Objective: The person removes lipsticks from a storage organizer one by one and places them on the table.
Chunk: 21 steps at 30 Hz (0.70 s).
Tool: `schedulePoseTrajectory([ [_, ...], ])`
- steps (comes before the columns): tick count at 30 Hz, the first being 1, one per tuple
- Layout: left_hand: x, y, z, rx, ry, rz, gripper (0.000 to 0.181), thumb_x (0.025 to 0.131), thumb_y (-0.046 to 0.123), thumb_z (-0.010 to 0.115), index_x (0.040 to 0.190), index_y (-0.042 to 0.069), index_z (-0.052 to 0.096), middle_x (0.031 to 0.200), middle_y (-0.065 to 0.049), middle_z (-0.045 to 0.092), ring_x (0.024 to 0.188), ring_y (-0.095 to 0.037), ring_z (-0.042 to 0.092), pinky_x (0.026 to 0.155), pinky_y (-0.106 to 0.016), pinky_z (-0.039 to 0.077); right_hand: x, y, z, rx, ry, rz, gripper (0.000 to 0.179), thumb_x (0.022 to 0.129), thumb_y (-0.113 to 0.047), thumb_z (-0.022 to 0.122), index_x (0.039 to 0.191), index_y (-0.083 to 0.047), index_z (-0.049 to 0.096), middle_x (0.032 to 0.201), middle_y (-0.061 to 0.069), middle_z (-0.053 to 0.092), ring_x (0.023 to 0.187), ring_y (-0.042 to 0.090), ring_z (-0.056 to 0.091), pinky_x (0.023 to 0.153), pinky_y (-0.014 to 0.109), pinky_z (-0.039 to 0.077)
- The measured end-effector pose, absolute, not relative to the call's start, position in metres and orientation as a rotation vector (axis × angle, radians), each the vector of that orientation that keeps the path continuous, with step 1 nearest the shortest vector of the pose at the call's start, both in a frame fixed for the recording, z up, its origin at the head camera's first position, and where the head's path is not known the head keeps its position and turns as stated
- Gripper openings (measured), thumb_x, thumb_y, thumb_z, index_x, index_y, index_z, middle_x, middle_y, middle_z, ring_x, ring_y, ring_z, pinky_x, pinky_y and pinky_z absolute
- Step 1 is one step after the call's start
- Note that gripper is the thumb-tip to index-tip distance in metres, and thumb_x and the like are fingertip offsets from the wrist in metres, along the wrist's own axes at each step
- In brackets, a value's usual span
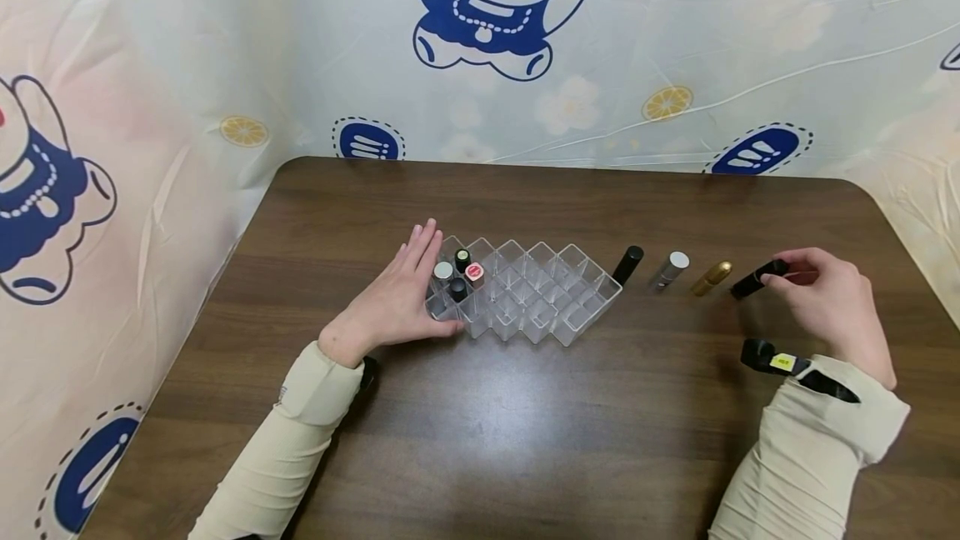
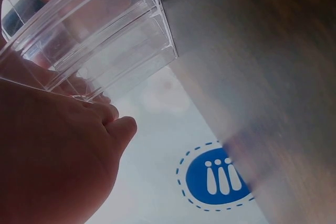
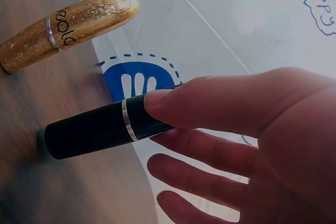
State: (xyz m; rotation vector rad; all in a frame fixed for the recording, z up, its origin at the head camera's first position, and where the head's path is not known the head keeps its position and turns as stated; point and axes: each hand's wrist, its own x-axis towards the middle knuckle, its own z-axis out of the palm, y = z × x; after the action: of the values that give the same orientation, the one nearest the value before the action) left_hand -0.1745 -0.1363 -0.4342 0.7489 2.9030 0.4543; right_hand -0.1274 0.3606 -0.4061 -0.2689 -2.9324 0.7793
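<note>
My right hand (image 1: 832, 307) pinches a black lipstick tube (image 3: 86, 129) with a silver band between thumb and fingers, upright but slightly tilted over the table. Straight fingers of my left hand (image 1: 393, 298) rest along the left end of a clear lipstick organizer (image 1: 525, 283), the thumb at its front edge. Several tubes stand in its left compartments, among them a silver-topped one (image 1: 443, 272) and one with a red-and-white top (image 1: 475, 273). Left of the held tube stands a gold lipstick tube (image 1: 711, 279). The left wrist view shows the organizer's clear wall (image 2: 121, 51) above the hand.
A silver-capped tube (image 1: 670, 270) and a black tube (image 1: 627, 265) stand in the row between the organizer and the gold one. All of this is on a dark wooden table (image 1: 495, 457). A printed curtain (image 1: 315, 40) hangs behind and to the sides.
</note>
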Motion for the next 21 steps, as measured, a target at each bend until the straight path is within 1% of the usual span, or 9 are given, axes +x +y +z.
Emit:
schedulePoseTrajectory([
  [2, -0.1745, -0.1364, -0.4342, 0.750, 2.903, 0.455, 0.125, 0.070, 0.060, 0.075, 0.154, 0.000, 0.004, 0.163, -0.009, -0.012, 0.151, -0.032, -0.002, 0.122, -0.047, 0.012, -0.1285, 0.3615, -0.4075, -0.266, -2.939, 0.770, 0.043, 0.093, -0.031, 0.060, 0.120, 0.002, 0.059, 0.109, 0.028, 0.065, 0.070, -0.021, 0.035, 0.062, 0.023, 0.038],
  [6, -0.1742, -0.1368, -0.4340, 0.747, 2.899, 0.461, 0.125, 0.070, 0.060, 0.075, 0.154, 0.001, 0.004, 0.163, -0.009, -0.012, 0.151, -0.032, -0.002, 0.122, -0.047, 0.012, -0.1296, 0.3619, -0.4093, -0.274, -2.949, 0.774, 0.043, 0.093, -0.032, 0.060, 0.120, 0.002, 0.059, 0.109, 0.028, 0.065, 0.075, -0.009, 0.043, 0.063, 0.026, 0.038],
  [8, -0.1742, -0.1369, -0.4340, 0.748, 2.898, 0.463, 0.125, 0.070, 0.060, 0.074, 0.154, 0.001, 0.003, 0.163, -0.009, -0.012, 0.151, -0.032, -0.002, 0.122, -0.047, 0.012, -0.1295, 0.3615, -0.4094, -0.275, -2.952, 0.768, 0.043, 0.093, -0.032, 0.060, 0.120, 0.002, 0.059, 0.108, 0.028, 0.065, 0.076, -0.007, 0.044, 0.064, 0.027, 0.038],
  [13, -0.1743, -0.1368, -0.4344, 0.752, 2.901, 0.459, 0.125, 0.070, 0.060, 0.074, 0.154, 0.001, 0.004, 0.163, -0.009, -0.012, 0.151, -0.032, -0.002, 0.122, -0.048, 0.012, -0.1289, 0.3607, -0.4089, -0.275, -2.955, 0.766, 0.042, 0.093, -0.031, 0.060, 0.119, 0.002, 0.059, 0.108, 0.028, 0.065, 0.074, -0.009, 0.043, 0.063, 0.027, 0.038],
  [15, -0.1745, -0.1368, -0.4346, 0.753, 2.902, 0.455, 0.125, 0.070, 0.060, 0.074, 0.154, 0.001, 0.003, 0.163, -0.009, -0.012, 0.151, -0.032, -0.002, 0.122, -0.048, 0.012, -0.1289, 0.3605, -0.4090, -0.276, -2.957, 0.769, 0.042, 0.093, -0.030, 0.060, 0.120, 0.003, 0.059, 0.108, 0.029, 0.064, 0.076, -0.004, 0.047, 0.063, 0.027, 0.038],
  [17, -0.1747, -0.1368, -0.4349, 0.754, 2.903, 0.452, 0.125, 0.070, 0.060, 0.074, 0.154, 0.001, 0.003, 0.163, -0.009, -0.012, 0.151, -0.032, -0.002, 0.122, -0.048, 0.012, -0.1291, 0.3605, -0.4094, -0.275, -2.958, 0.778, 0.042, 0.093, -0.029, 0.060, 0.120, 0.004, 0.059, 0.108, 0.030, 0.064, 0.080, 0.008, 0.054, 0.063, 0.028, 0.038],
  [19, -0.1748, -0.1368, -0.4350, 0.754, 2.904, 0.453, 0.125, 0.070, 0.060, 0.074, 0.154, 0.001, 0.003, 0.163, -0.009, -0.012, 0.151, -0.032, -0.001, 0.122, -0.048, 0.013, -0.1295, 0.3604, -0.4099, -0.277, -2.960, 0.779, 0.043, 0.094, -0.029, 0.060, 0.120, 0.004, 0.058, 0.108, 0.031, 0.063, 0.084, 0.019, 0.057, 0.063, 0.029, 0.038],
  [20, -0.1748, -0.1368, -0.4351, 0.754, 2.903, 0.455, 0.125, 0.070, 0.060, 0.075, 0.154, 0.001, 0.003, 0.163, -0.009, -0.012, 0.151, -0.032, -0.002, 0.122, -0.048, 0.012, -0.1295, 0.3605, -0.4100, -0.279, -2.959, 0.779, 0.043, 0.093, -0.029, 0.061, 0.120, 0.004, 0.058, 0.108, 0.031, 0.063, 0.084, 0.021, 0.057, 0.063, 0.029, 0.038],
  [21, -0.1748, -0.1368, -0.4351, 0.755, 2.903, 0.455, 0.125, 0.070, 0.060, 0.075, 0.154, 0.000, 0.004, 0.163, -0.009, -0.012, 0.151, -0.033, -0.001, 0.122, -0.048, 0.012, -0.1296, 0.3605, -0.4102, -0.284, -2.960, 0.776, 0.043, 0.094, -0.030, 0.060, 0.120, 0.004, 0.058, 0.108, 0.030, 0.064, 0.083, 0.019, 0.056, 0.063, 0.029, 0.038],
])
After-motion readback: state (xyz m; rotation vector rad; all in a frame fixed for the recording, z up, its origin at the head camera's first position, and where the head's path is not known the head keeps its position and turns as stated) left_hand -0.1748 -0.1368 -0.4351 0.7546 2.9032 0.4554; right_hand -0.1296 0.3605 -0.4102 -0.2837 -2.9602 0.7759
